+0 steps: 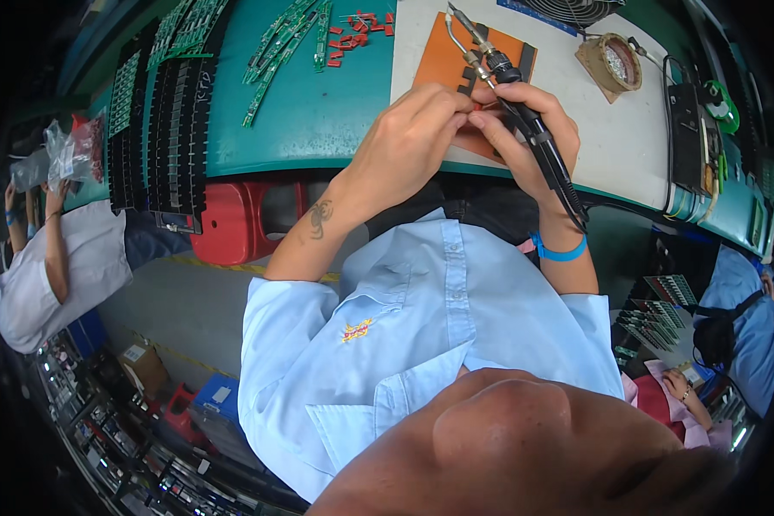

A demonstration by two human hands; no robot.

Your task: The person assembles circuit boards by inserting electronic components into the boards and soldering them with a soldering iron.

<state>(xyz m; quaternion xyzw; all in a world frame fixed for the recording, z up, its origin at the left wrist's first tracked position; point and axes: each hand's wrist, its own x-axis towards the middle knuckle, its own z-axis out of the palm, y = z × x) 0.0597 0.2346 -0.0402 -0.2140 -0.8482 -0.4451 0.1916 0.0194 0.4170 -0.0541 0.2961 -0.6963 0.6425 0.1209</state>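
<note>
A soldering iron (533,129) with a black handle and a thin metal feed tube lies across my right hand (549,116), which grips it. Its tip points away to the far left, over an orange board (434,64). My left hand (408,142) is closed, with thumb and forefinger pinched at a small red component (480,107). The fingertips of my right hand meet it from the other side. Fingers cover most of this red piece, so its shape is hard to make out. Both hands are above the near part of the orange board.
Loose red components (353,39) and narrow green circuit boards (275,69) lie on the green mat. Black racks (179,129) holding boards stand at left. A round container (619,64), a fan (572,9) and a black box (686,129) are at right. Other people sit on both sides.
</note>
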